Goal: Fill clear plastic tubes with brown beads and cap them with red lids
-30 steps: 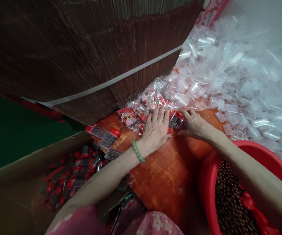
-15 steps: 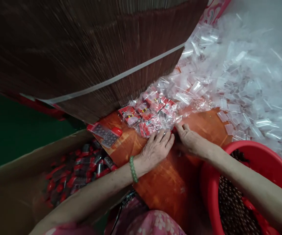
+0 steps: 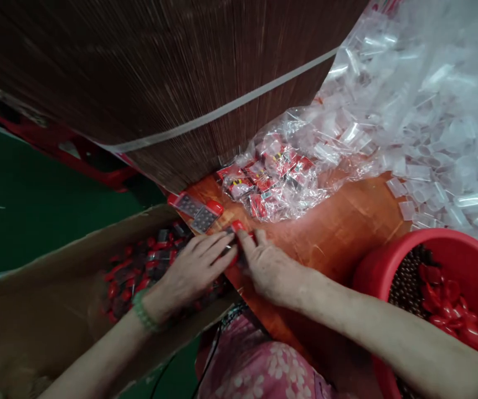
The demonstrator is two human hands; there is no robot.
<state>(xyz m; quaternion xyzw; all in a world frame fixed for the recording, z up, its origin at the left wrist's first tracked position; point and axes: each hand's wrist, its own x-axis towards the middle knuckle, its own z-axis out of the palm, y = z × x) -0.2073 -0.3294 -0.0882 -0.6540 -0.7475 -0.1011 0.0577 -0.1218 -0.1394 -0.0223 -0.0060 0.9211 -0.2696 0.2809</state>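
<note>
Beaded green bracelet (image 3: 142, 311) of round, smooth beads at the wrist of my left hand (image 3: 197, 266), lower left of centre, my pink garment (image 3: 259, 363) printed with pale, broad-petalled flowers, bottom centre, my right forearm (image 3: 347, 313) bare, lower right.

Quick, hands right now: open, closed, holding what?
Left hand: fingers extended, grip cannot be told.
Right hand: fingers at a red piece, grip cannot be told.
</note>
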